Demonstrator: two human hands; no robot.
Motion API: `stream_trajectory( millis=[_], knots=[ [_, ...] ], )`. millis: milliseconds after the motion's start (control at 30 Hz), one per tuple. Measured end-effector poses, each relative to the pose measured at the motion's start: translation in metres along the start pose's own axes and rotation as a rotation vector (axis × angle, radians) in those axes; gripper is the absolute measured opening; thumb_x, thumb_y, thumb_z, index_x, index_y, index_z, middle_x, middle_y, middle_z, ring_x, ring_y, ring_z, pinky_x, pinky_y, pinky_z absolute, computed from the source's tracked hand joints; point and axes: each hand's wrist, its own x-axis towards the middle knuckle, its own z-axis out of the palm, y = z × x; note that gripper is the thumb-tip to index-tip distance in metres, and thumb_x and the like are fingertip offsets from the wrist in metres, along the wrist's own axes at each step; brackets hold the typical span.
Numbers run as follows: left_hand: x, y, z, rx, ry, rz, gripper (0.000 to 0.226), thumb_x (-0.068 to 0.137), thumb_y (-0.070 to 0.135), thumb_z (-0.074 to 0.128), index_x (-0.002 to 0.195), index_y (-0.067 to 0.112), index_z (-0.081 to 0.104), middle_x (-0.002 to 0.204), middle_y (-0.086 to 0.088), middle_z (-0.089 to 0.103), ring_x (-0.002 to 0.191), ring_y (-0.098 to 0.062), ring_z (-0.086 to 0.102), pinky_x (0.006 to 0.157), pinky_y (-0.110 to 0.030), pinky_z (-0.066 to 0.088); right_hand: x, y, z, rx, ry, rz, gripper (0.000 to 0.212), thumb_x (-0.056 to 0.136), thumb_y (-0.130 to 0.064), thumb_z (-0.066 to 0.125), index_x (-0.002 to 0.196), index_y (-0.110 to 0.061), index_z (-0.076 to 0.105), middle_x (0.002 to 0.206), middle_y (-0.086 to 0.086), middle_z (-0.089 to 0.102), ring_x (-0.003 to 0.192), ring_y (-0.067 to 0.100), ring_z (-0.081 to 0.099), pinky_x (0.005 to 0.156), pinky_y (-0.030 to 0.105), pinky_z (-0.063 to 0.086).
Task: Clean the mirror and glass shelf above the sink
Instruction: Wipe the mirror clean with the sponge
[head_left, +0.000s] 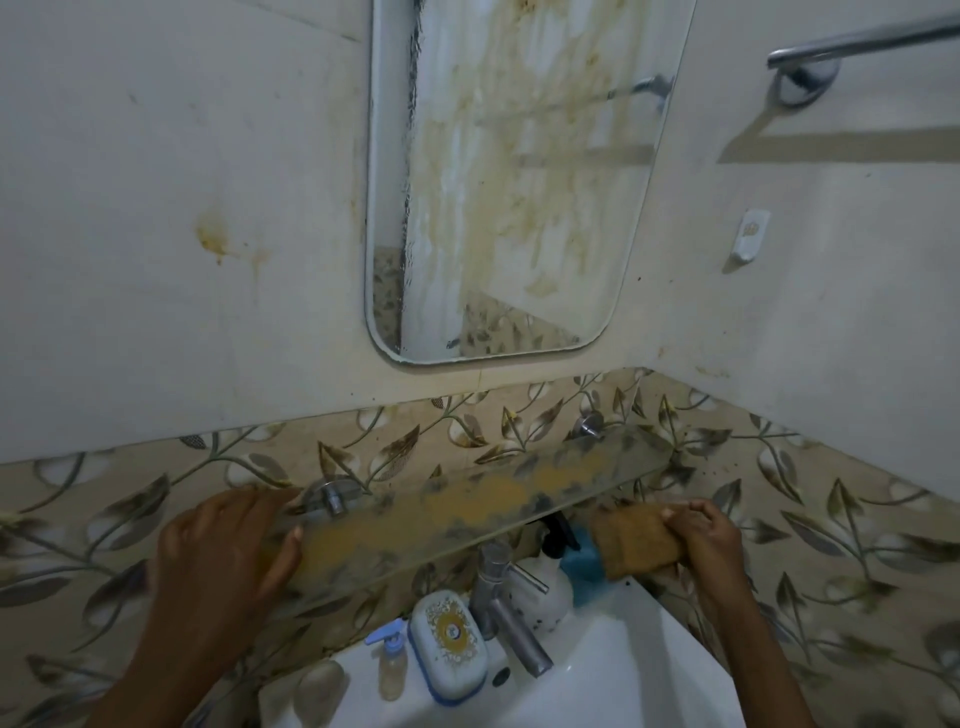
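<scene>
Sink (597, 691), near: soap dish, tap. Left hand (223, 556): open, flat on the glass shelf (467, 499), left end. Right hand (701, 535): gripping a brown cloth (634, 540) below the shelf's right end. Mirror (509, 182), far: streaked yellow. Risk: leaning weight could strain the shelf brackets.

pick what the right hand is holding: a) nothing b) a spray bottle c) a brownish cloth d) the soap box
c: the right hand grips a folded brownish cloth near the right end of the glass shelf, while the spray bottle and the soap box sit untouched on the sink below.
</scene>
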Motion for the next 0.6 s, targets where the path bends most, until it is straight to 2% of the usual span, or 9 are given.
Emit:
stream_trajectory(
  millis=[133,200,267,300,367,400,467,533,600],
  knots=[
    [0.001,0.014,-0.013,-0.035,0.134,0.098,0.038,0.078,0.035,0.038,0.095,0.017,0.067,0.092,-0.008,0.069,0.096,-0.022,0.049,0.080,-0.040,0.030,-0.036,-0.058,0.010,0.151,-0.155,-0.056,0.014,0.082,0.003,0.060,0.084,-0.010,0.055,0.082,0.007,0.065,0.077,0.019,0.062,0.056,0.026,0.053],
    [0.006,0.036,-0.028,-0.214,0.162,0.148,0.031,0.077,0.031,0.041,0.094,0.023,0.066,0.093,0.000,0.069,0.094,-0.014,0.049,0.080,-0.032,0.027,-0.053,-0.090,0.029,0.202,-0.268,-0.104,0.016,0.077,0.001,0.063,0.083,-0.013,0.057,0.076,0.000,0.069,0.073,0.014,0.065,0.055,0.023,0.055],
    [0.014,0.068,-0.047,-0.543,0.056,0.128,0.020,0.082,0.031,0.049,0.098,0.036,0.062,0.101,0.016,0.065,0.094,-0.002,0.054,0.084,-0.030,0.039,-0.068,-0.119,0.051,0.228,-0.374,-0.159,0.016,0.079,0.002,0.061,0.083,-0.013,0.057,0.071,-0.002,0.071,0.067,0.009,0.066,0.054,0.019,0.055],
    [0.019,0.083,-0.059,-0.719,-0.054,0.078,0.017,0.086,0.035,0.055,0.100,0.043,0.059,0.106,0.023,0.061,0.097,0.006,0.054,0.086,-0.026,0.043,-0.075,-0.131,0.063,0.246,-0.432,-0.186,0.015,0.078,0.001,0.062,0.083,-0.012,0.057,0.069,-0.002,0.071,0.065,0.008,0.066,0.054,0.019,0.054],
    [0.030,0.110,-0.069,-0.994,-0.284,-0.038,0.027,0.081,0.048,0.063,0.106,0.049,0.052,0.110,0.030,0.055,0.101,0.012,0.053,0.082,-0.015,0.045,-0.086,-0.149,0.084,0.299,-0.516,-0.234,0.014,0.072,-0.008,0.066,0.083,-0.011,0.057,0.068,-0.002,0.071,0.064,0.008,0.065,0.053,0.021,0.052],
    [0.037,0.118,-0.071,-1.088,-0.347,-0.088,0.037,0.075,0.052,0.065,0.109,0.046,0.051,0.109,0.028,0.056,0.098,0.013,0.055,0.077,-0.011,0.046,-0.090,-0.155,0.092,0.327,-0.533,-0.249,0.017,0.070,-0.013,0.067,0.083,-0.012,0.057,0.069,0.000,0.070,0.065,0.011,0.065,0.052,0.022,0.052],
    [0.051,0.124,-0.074,-1.211,-0.295,-0.157,0.043,0.071,0.042,0.075,0.109,0.036,0.055,0.107,0.016,0.063,0.090,0.009,0.061,0.071,-0.009,0.048,-0.092,-0.164,0.107,0.387,-0.543,-0.249,0.015,0.072,-0.012,0.065,0.085,-0.012,0.056,0.070,0.001,0.070,0.066,0.013,0.064,0.049,0.024,0.052],
    [0.065,0.123,-0.081,-1.265,-0.190,-0.217,0.027,0.078,0.022,0.074,0.101,0.027,0.062,0.099,0.008,0.067,0.082,0.006,0.064,0.067,-0.010,0.050,-0.089,-0.168,0.116,0.443,-0.544,-0.227,0.012,0.078,-0.004,0.062,0.086,-0.012,0.056,0.070,0.000,0.070,0.066,0.013,0.064,0.047,0.025,0.052],
    [0.080,0.117,-0.089,-1.275,-0.140,-0.245,0.017,0.082,0.015,0.068,0.099,0.016,0.067,0.091,0.005,0.069,0.074,0.007,0.065,0.062,-0.009,0.048,-0.087,-0.168,0.123,0.533,-0.567,-0.142,0.014,0.077,-0.001,0.060,0.087,-0.011,0.056,0.075,0.002,0.069,0.069,0.015,0.065,0.047,0.026,0.053]
  ],
)
